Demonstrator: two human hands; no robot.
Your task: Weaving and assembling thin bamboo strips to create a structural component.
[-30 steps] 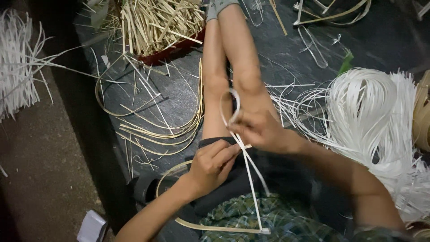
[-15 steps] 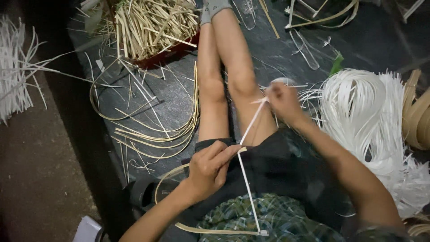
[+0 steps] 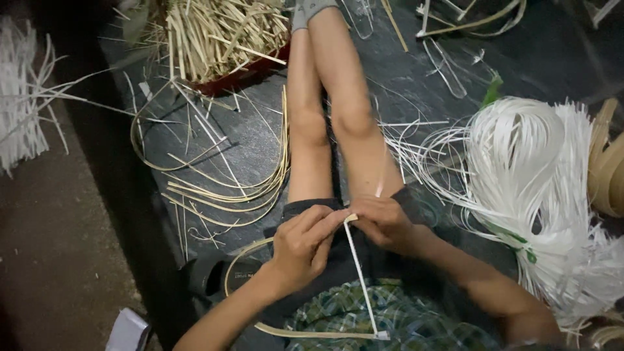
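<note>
Surface: a dark mat (image 3: pixel 416 97) spread on the ground, with bare brownish floor (image 3: pixel 52 260) along its left edge; the light is dim.
Lap: one thin white strip (image 3: pixel 361 286) runs from the fingers down over the green patterned cloth (image 3: pixel 364 325) to a pale curved cane hoop (image 3: pixel 260 325) lying across the lap.
Left hand: the left hand (image 3: pixel 302 247) comes in from below, knuckles up, fingers curled and pinching the top end of the white strip over the dark shorts.
Right hand: the right hand (image 3: pixel 383 224) comes in from the right, fingers closed on that same top end; both sets of fingertips meet and touch there, just above the thighs.
Legs: two bare legs (image 3: pixel 325 130) stretched out side by side up the mat.
Left of the legs: loose tan cane slivers (image 3: pixel 221 188), curved, too many to count.
Right of the legs: one big coiled bundle of white strips (image 3: pixel 539 188), tied with a green band.
Far end: one dark red basin (image 3: pixel 240 77) heaped with short tan offcuts (image 3: pixel 221 29).
Far left: a second spread of white strips (image 3: pixel 19 104) on the floor.
</note>
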